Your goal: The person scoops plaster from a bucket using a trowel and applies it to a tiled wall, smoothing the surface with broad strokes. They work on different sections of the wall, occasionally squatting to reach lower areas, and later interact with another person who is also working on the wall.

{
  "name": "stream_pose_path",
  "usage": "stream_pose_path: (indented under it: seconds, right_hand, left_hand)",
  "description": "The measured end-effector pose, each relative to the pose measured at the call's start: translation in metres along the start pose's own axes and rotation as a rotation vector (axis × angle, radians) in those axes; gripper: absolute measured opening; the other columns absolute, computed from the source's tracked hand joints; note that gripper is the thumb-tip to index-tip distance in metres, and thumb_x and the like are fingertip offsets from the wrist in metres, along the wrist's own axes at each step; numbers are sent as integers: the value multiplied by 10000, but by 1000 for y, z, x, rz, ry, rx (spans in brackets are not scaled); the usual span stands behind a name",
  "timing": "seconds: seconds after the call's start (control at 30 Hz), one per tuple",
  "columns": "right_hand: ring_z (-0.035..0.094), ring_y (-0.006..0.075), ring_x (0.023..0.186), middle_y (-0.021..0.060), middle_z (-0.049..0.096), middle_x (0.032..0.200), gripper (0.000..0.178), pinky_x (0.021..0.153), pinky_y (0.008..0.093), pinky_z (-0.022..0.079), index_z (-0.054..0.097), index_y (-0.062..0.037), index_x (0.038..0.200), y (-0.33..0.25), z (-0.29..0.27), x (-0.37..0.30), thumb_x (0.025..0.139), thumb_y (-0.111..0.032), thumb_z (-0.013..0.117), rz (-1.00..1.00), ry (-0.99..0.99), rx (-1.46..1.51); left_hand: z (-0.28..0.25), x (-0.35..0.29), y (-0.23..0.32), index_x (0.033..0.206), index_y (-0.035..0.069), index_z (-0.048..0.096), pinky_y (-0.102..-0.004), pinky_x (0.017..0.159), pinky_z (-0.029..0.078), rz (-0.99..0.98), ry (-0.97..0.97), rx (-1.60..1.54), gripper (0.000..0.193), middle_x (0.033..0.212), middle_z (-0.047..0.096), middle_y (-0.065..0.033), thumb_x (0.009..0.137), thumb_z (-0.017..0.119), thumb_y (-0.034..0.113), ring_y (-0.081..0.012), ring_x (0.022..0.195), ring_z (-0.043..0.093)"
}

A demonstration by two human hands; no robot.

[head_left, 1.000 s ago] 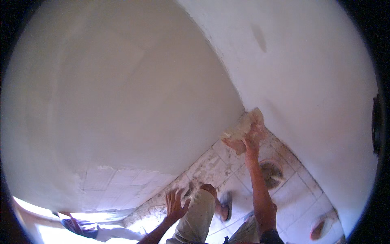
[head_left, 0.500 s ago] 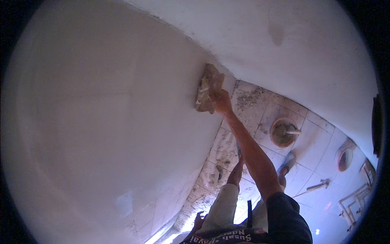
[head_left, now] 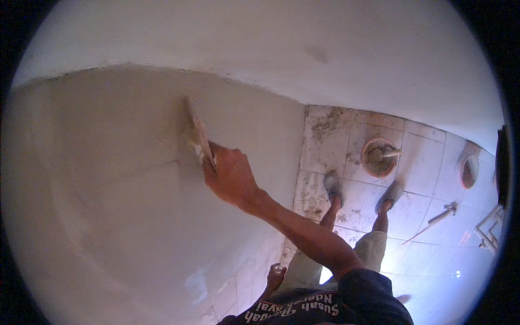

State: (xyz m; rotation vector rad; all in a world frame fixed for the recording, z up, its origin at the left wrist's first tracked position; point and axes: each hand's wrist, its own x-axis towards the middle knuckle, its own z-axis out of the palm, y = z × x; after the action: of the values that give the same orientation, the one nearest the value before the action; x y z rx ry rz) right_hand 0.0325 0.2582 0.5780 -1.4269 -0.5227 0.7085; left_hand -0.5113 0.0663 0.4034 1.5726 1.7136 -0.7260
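Note:
My right hand [head_left: 232, 176] is closed round the grip of a plastering trowel [head_left: 199, 130], stretched out far to the left. The trowel appears nearly edge-on against the smooth grey-beige wall [head_left: 135, 200], with pale plaster smeared on its blade. The shading beside the blade suggests it meets the wall, though exact contact is hard to see. Low beside my thigh hangs my left hand [head_left: 276, 275], its fingers loosely bent and apart, with nothing visible in it.
An orange-rimmed bucket [head_left: 365, 167] of grey mix with a pale handle stands on the stained tiled floor [head_left: 319, 143]. Further right are another round container [head_left: 469, 172], a long-handled tool [head_left: 441, 215] and a pale frame [head_left: 489, 227]. A whitish wall [head_left: 352, 59] meets the plastered wall at a corner.
My right hand has carried the trowel left along the wall, away from the corner, and the blade has turned edge-on. The view has shifted too. My left hand stays low by my thigh.

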Motion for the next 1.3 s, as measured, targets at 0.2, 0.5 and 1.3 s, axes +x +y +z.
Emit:
stream_pose_path:
  seconds: [0.2,0.5,1.3]
  right_hand:
    - [743,324,741,244,702,841,167,672,421,602,647,56,998,14,-27,-31,950,-98,604,64,-54,370]
    - [655,363,1159,152,650,1297,735,858,443,608,474,-136,1489,55,28,63,798,13,675,-442,410,-398]
    - [691,468,788,281,687,835,219,725,521,561,660,30,1032,49,2,58,907,-136,591,11,189,-139]
  left_hand:
    - [-25,12,31,1300,53,553,-454,828,555,159,57,9,551,1021,714,-216,928,712,428,-340,952,705]
    - [-38,14,21,1268,55,549,-467,837,546,197,25,21,524,1024,706,-216,926,714,416,-375,960,690]
    - [-61,18,42,1276,61,543,-432,814,551,220,39,83,502,992,685,-191,922,737,360,-313,923,678]
